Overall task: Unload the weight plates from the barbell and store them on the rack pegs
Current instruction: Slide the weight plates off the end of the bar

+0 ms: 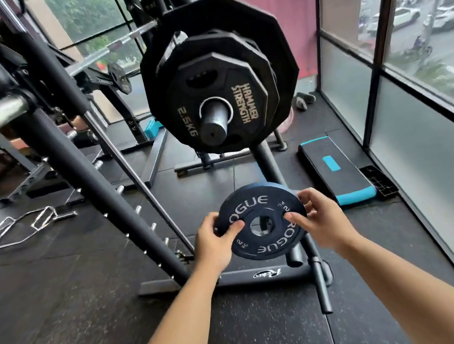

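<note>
In the lower centre of the frame, the small plate [250, 208] sits between both hands. The left hand [215, 240] grips its left edge and the right hand [318, 218] pinches its right edge. It is round and dark, with a centre hole, and is lettered ROGUE twice. Above it, the outermost plate [216, 85] on the peg [214, 119] reads HAMMER STRENGTH — 2.5KG.

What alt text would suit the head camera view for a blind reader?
A left hand and right hand hold a small dark Rogue plate by its edges over the gym floor. Above, a rack peg carries stacked black plates, a Hammer Strength plate outermost.
</note>
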